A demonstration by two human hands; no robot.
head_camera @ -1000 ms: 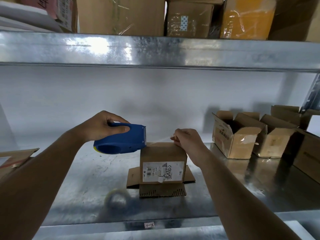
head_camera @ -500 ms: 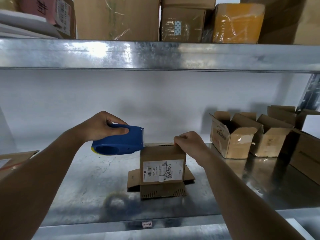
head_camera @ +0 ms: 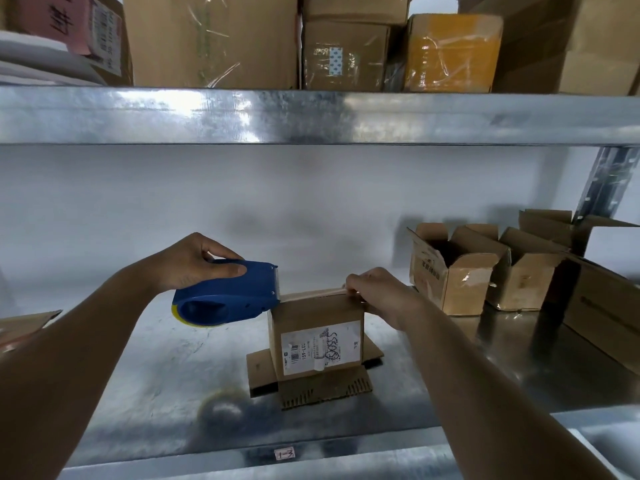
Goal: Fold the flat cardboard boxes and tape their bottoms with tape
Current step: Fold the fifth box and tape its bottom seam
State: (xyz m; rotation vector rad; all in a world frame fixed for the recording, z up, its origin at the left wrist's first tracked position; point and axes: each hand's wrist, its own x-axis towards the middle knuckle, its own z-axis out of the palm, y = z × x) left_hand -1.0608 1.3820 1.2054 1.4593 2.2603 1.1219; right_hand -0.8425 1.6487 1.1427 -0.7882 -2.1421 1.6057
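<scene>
Setting: galvanized steel shelf (head_camera: pixel 145 368) in a storeroom, pale wall behind, a second metal shelf (head_camera: pixel 311 116) overhead.
Above: upper shelf packed with brown cartons and one yellow taped parcel (head_camera: pixel 450 53); pink sheet with handwriting at the far left.
Right side: two small open boxes (head_camera: pixel 450 271) with flaps up, side by side, near the shelf upright; a larger carton (head_camera: pixel 602 313) sits just beside them at the frame edge.
Left side: corner of flat cardboard (head_camera: pixel 27 323) juts in, partly hidden by the left forearm.
Front edge: small tag (head_camera: pixel 284 454) reading "1-3" on the shelf lip.
Surface: scuffed, reflective metal; a dark round reflection lies in front of the work.
Box: small cardboard box (head_camera: pixel 317 341) stands mid-shelf, bottom up, lower flaps splayed flat on the metal, white barcode label facing the camera.
Left hand: left hand (head_camera: pixel 194 261) grips the blue tape dispenser (head_camera: pixel 228 292), thumb along its side, blade end touching the box's top left edge.
Right hand: right hand (head_camera: pixel 381 292) has fingers curled over the top right edge of the box, pinching there; whether tape lies under them cannot be told.
Tape: thin pale strip (head_camera: pixel 311 293) runs along the top between dispenser and fingers.
</scene>
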